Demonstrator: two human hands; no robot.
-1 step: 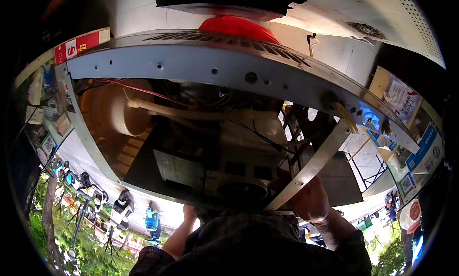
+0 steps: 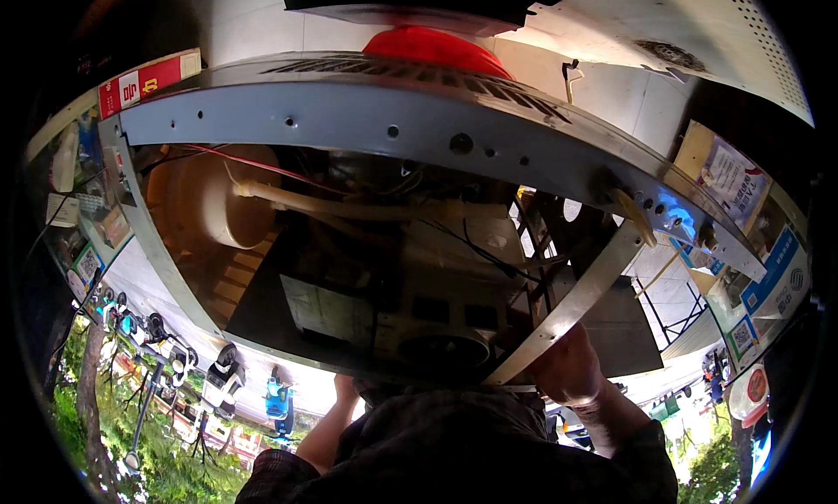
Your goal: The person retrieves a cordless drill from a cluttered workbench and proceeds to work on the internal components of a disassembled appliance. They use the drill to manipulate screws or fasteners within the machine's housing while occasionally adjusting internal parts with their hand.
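Observation:
In front of me stands an open appliance cabinet with a grey-blue metal frame (image 2: 349, 116) and bolt holes along its far rail. Inside it are a beige round plastic tub (image 2: 236, 203), a pale hose (image 2: 367, 209) and thin wires. Up against a slanting metal strut (image 2: 567, 308) at the near right is my right hand (image 2: 569, 369); its fingers go behind the strut and are hidden. Only a small part of my left hand (image 2: 346, 389) shows by the near edge, and its fingers are hidden too. What either hand holds cannot be seen.
A red object (image 2: 432, 52) lies beyond the far rail, below a black panel (image 2: 419, 11). A large white panel (image 2: 716, 41) leans at the far right. Cardboard and signs (image 2: 729, 181) stand right of the cabinet; parked scooters (image 2: 223, 382) are outside to the near left.

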